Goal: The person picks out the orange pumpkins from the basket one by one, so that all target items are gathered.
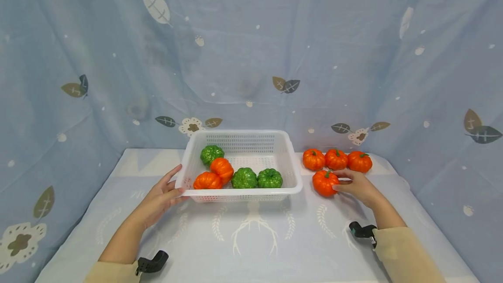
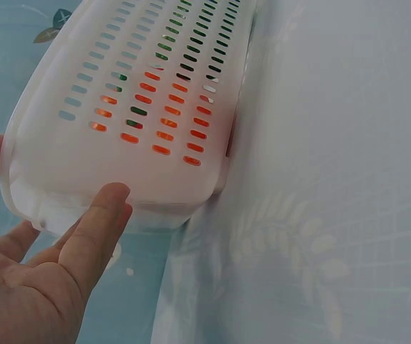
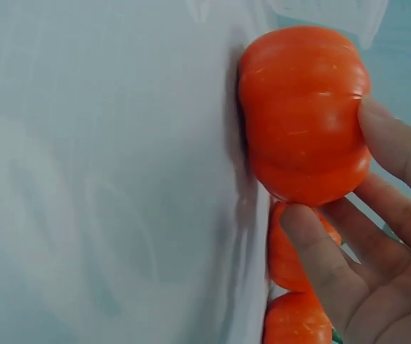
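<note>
A white plastic basket (image 1: 239, 192) with slotted walls stands on the table. Inside it are two orange pumpkins (image 1: 207, 181) and three green pumpkins (image 1: 244, 178). My left hand (image 1: 158, 199) is at the basket's left end, its fingers spread and touching the wall and rim; the left wrist view has one fingertip against the wall (image 2: 76, 175). To the right of the basket, my right hand (image 1: 356, 186) holds an orange pumpkin (image 3: 302, 118) between thumb and fingers, on or just above the cloth. Behind this pumpkin sits a row of three more orange pumpkins (image 1: 336, 159).
A pale patterned cloth (image 1: 255, 239) covers the table. Blue fabric (image 1: 243, 56) with leaf and flower prints hangs behind it and along both sides. Each wrist wears a small black camera (image 1: 153, 262).
</note>
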`<control>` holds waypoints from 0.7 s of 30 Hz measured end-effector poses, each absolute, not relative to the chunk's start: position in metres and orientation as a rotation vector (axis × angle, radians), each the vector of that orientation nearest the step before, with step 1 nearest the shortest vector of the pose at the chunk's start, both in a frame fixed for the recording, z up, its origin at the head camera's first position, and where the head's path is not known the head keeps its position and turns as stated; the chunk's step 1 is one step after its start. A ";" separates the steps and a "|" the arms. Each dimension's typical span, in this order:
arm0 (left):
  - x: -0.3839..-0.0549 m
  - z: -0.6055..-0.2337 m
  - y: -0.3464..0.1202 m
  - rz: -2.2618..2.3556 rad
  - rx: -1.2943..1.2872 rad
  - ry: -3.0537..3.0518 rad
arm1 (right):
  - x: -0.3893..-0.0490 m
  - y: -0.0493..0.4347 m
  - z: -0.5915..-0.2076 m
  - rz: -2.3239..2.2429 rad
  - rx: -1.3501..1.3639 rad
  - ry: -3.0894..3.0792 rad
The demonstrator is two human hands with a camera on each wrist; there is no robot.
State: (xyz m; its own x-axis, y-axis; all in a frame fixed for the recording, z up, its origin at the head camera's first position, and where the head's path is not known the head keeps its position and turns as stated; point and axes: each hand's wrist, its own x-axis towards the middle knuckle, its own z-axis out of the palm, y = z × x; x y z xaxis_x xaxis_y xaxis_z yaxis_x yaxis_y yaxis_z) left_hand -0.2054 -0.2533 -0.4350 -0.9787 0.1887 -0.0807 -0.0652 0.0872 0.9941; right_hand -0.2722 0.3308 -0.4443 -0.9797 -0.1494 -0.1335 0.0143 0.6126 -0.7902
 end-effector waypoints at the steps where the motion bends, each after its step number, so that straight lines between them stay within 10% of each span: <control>1: -0.206 -0.435 -0.253 2.000 0.123 2.171 | -0.273 0.330 -0.445 -1.304 -0.109 2.648; 21: -0.204 -0.435 -0.252 2.006 0.115 2.176 | -0.283 0.322 -0.448 -1.267 -0.104 2.665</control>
